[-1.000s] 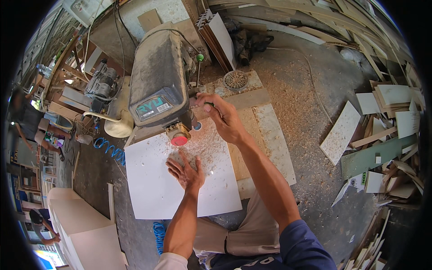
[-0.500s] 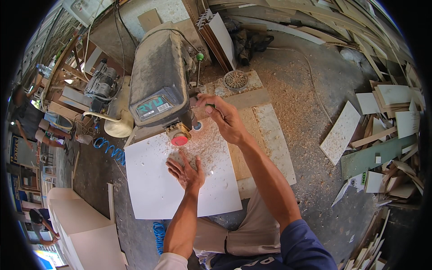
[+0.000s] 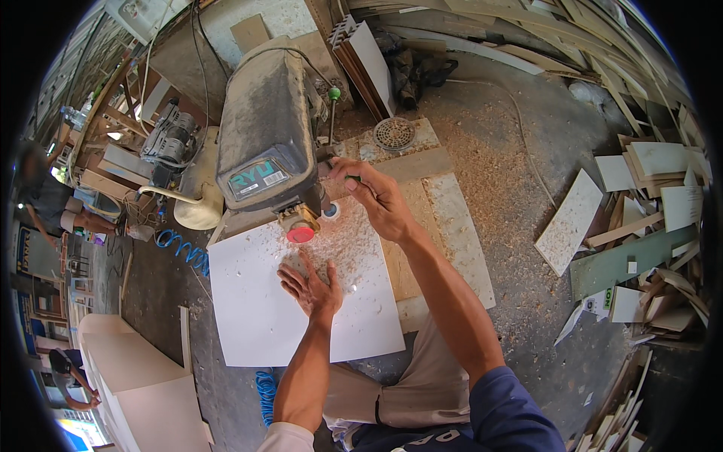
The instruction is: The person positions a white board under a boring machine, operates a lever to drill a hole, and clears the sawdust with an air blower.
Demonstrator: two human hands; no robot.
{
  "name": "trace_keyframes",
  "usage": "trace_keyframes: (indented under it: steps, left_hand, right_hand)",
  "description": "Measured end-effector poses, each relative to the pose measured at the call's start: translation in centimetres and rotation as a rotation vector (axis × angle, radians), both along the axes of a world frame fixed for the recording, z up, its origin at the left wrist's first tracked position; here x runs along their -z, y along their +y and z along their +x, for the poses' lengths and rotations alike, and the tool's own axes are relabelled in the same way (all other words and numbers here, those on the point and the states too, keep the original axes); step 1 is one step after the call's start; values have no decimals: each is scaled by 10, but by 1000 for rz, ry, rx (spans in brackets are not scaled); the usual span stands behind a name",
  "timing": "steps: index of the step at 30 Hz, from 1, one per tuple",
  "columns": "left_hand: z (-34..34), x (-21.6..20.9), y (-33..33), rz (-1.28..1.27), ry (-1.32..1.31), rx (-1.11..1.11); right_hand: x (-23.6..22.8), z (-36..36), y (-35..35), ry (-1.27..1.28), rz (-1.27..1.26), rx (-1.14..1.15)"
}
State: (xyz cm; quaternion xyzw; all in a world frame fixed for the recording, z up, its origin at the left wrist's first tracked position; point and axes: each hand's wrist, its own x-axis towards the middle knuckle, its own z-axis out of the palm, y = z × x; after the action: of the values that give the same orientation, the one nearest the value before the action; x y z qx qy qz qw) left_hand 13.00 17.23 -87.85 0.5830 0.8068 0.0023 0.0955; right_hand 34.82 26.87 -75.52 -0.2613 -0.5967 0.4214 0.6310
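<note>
A dusty dark drill press [image 3: 263,120] stands in front of me, with a round red button [image 3: 300,235] on its front. Under its head lies a large white board [image 3: 248,316], strewn with wood shavings [image 3: 358,245]. My left hand [image 3: 312,290] rests flat on this board, fingers spread, just nearer to me than the red button. My right hand [image 3: 384,207] is closed around a green-tipped feed handle at the machine's right side. The drill's lower end [image 3: 330,212] sits among the shavings at the board's far part; its tip cannot be made out.
Wooden base boards [image 3: 444,226] extend right of the white board. Offcuts [image 3: 648,248] are heaped at the right. An air compressor [image 3: 177,135] and a coiled blue hose [image 3: 181,248] are at the left. Two people are farther left, one beside a pale panel box [image 3: 151,361].
My hands, the white board and the drill press look almost the same. At the far left a person has shifted slightly.
</note>
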Motion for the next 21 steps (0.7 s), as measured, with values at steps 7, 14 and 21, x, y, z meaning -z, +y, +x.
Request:
trace_keyframes:
  steps: [7,14,21]
  left_hand:
    - [0,0,0,6,-6,11]
    - [-1,1,0,-6,14,4]
    - [-1,2,1,-3,18,6]
  right_hand:
    - [3,1,1,3,34,3]
    - [3,2,0,-20,53,26]
    - [5,3,-1,-34,69,35]
